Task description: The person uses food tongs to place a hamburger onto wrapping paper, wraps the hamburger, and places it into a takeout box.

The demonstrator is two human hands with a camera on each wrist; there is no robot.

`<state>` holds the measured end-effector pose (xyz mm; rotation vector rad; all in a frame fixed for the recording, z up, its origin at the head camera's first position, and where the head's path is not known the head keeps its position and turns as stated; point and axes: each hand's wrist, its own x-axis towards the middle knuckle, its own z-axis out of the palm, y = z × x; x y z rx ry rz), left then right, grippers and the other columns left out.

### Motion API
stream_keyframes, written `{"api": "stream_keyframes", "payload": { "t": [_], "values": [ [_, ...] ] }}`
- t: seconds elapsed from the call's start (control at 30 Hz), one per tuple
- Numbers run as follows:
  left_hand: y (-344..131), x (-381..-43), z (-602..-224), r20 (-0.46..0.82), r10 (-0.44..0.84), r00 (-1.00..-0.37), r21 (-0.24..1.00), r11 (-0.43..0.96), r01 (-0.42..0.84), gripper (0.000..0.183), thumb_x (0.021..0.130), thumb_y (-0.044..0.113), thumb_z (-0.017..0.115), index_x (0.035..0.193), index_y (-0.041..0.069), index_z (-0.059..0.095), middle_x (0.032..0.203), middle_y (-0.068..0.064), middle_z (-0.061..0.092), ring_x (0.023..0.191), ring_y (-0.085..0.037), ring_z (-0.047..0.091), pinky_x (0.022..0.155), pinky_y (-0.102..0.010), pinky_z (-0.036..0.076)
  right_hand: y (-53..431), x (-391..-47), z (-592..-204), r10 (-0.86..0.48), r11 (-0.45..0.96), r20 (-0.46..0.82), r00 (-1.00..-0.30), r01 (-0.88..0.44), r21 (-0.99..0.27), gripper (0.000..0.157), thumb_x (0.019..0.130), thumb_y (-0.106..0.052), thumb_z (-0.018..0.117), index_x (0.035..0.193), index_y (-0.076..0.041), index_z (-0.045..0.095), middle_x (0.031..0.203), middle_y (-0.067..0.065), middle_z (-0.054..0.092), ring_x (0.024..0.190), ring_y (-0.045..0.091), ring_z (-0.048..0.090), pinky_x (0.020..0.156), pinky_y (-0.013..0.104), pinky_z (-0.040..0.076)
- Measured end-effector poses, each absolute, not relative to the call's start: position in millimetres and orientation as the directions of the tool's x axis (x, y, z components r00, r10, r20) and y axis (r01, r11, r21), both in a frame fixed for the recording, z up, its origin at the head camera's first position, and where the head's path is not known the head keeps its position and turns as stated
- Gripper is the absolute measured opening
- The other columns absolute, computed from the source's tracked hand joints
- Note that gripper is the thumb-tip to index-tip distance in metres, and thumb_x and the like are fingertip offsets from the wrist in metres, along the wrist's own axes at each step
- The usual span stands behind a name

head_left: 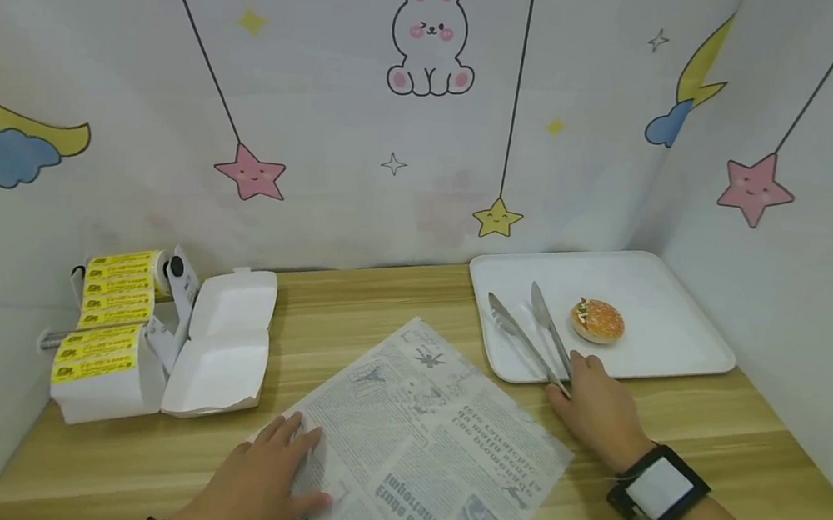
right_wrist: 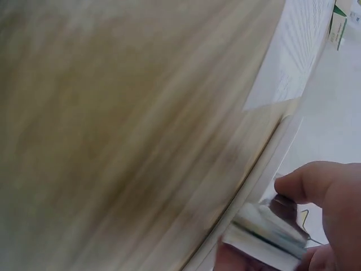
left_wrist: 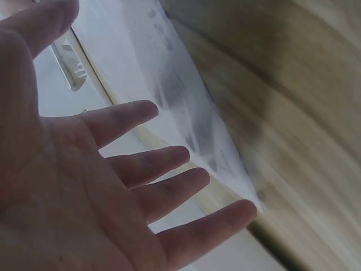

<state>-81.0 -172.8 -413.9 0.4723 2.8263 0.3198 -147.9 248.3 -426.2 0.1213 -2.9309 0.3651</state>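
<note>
My right hand holds a pair of metal tongs near its joined end. The two arms stand apart and reach over the tray's left part, left of a small sesame-topped burger. In the right wrist view the thumb and fingers grip the bent metal end of the tongs. My left hand lies with spread fingers at the left edge of a newsprint-patterned sheet of wrapping paper. The left wrist view shows that hand's straight fingers beside the paper, holding nothing.
A white tray stands at the back right, under the burger. At the left, an opened white takeaway box sits beside a label dispenser with a roll of yellow labels. A patterned backdrop rises behind the wooden table.
</note>
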Motion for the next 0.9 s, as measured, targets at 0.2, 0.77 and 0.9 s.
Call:
{"api": "stream_keyframes", "payload": {
  "t": [0.2,0.77,0.9],
  "values": [
    [-169,-82,-418,-0.257,0.373,-0.892,0.274,0.913,0.303,0.099,0.065,0.069,0.067,0.139,0.005,0.050,0.145,-0.026,0.039,0.132,-0.047,0.033,0.095,-0.067,0.035,253,-145,-420,-0.017,0.944,0.203,-0.979,-0.083,-0.321,0.044,0.086,-0.023,0.058,0.112,0.013,0.055,0.089,0.018,0.052,0.064,0.024,0.051,0.050,0.040,0.046],
    [-171,-84,-423,-0.271,0.350,-0.897,0.254,0.924,0.285,0.101,0.062,0.065,0.071,0.138,0.002,0.049,0.143,-0.032,0.038,0.127,-0.055,0.033,0.094,-0.069,0.034,317,-121,-381,0.032,0.891,0.245,-0.969,-0.084,-0.446,0.038,0.096,-0.024,0.052,0.107,0.012,0.043,0.069,0.007,0.037,0.049,0.014,0.036,0.039,0.027,0.031],
    [-170,-85,-423,-0.270,0.357,-0.894,0.256,0.922,0.291,0.101,0.063,0.066,0.070,0.139,0.002,0.049,0.143,-0.031,0.038,0.128,-0.055,0.033,0.094,-0.069,0.034,332,-116,-385,0.058,0.891,0.201,-0.978,-0.040,-0.452,0.038,0.096,-0.025,0.050,0.103,0.012,0.043,0.067,0.005,0.036,0.050,0.014,0.036,0.040,0.028,0.031]
  ]
}}
